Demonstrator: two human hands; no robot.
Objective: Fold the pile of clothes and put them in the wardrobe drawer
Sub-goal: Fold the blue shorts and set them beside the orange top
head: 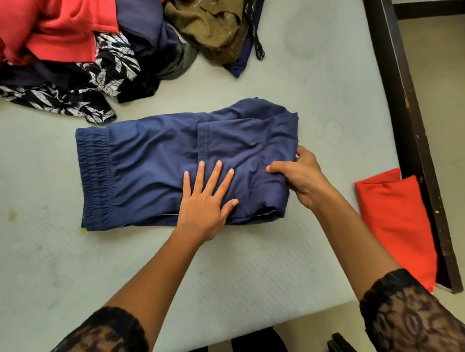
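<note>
The left hand (207, 202) lies flat with fingers spread, pressing on the middle of the navy shorts (149, 167). The right hand (299, 177) curls round the doubled-over leg end and pinches it between thumb and fingers. The shorts lie across the middle of the mattress (68, 267), with the elastic waistband (95, 178) towards its left side. The legs are already turned in, so this piece looks about half folded.

One folded red garment (392, 220) rests at the right edge of the mattress, against the dark bed frame (409, 110). It appears to be the only finished piece.

The pile (82, 49) is still heaped along the far edge and includes red cloth, a leaf-print piece (105, 72) and an olive garment (211, 22). By my reckoning most of the folding is left. No drawer is in view, so nothing can be judged as put away.
</note>
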